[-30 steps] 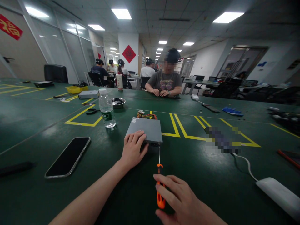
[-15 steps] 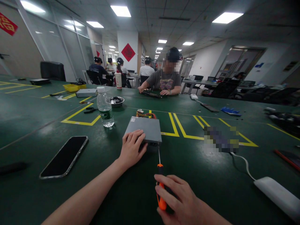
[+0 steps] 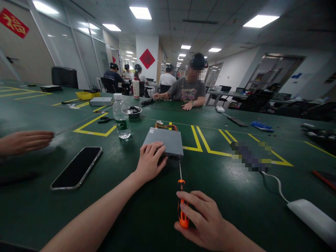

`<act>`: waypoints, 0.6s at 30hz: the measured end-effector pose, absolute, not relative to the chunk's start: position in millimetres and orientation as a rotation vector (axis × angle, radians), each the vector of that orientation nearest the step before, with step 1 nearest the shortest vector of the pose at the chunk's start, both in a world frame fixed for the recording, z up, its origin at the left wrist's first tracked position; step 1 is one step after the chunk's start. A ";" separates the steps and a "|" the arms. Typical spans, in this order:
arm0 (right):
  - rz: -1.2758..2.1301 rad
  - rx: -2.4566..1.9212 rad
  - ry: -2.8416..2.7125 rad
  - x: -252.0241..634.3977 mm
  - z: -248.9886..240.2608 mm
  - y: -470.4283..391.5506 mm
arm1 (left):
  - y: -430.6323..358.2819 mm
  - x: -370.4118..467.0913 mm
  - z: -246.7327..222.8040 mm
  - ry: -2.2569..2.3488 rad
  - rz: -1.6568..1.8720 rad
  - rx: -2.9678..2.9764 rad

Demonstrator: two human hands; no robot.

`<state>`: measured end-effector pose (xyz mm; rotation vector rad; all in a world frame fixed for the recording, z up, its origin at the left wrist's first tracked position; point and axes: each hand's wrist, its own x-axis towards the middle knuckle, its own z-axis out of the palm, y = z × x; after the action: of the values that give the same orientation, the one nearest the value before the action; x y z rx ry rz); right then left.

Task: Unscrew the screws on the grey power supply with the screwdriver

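Note:
A grey metal box (image 3: 168, 140) with colored wires (image 3: 166, 126) at its back edge lies on the green table. My left hand (image 3: 151, 161) rests on its front left part, fingers bent over the top and thumb at the front side. In my right hand (image 3: 196, 217) is an orange and black screwdriver (image 3: 183, 213), its handle between thumb and fingers. The screwdriver's shaft points away from me, and its tip is at the box's front right corner; whether it sits in a screw is too small to tell.
A phone (image 3: 77, 168) and a water bottle (image 3: 122, 120) stand left of the box. Another person's hand (image 3: 26, 141) reaches in at the left edge. A white device (image 3: 312, 218) with a cable lies right. Across the table sits a person (image 3: 186, 89).
Another person's hand has come in at the left. The view has shifted slightly. The person opposite has moved the dark object leftward. My hands keep their holds.

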<state>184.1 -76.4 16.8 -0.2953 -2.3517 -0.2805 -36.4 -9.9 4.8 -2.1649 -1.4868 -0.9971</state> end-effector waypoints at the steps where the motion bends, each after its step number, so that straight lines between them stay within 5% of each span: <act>1: -0.278 -0.293 -2.331 183.6 16.3 -76.3 | -9.9 -36.3 4.8 -1.490 -1.000 -2.165; 18: -0.215 -0.340 -2.394 172.4 22.5 -78.9 | -7.8 -36.6 1.4 -1.466 -0.996 -2.144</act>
<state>172.4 -78.9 22.5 -0.3398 -2.3937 -0.2145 -36.6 -7.8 1.4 -2.1442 -1.4664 -0.9963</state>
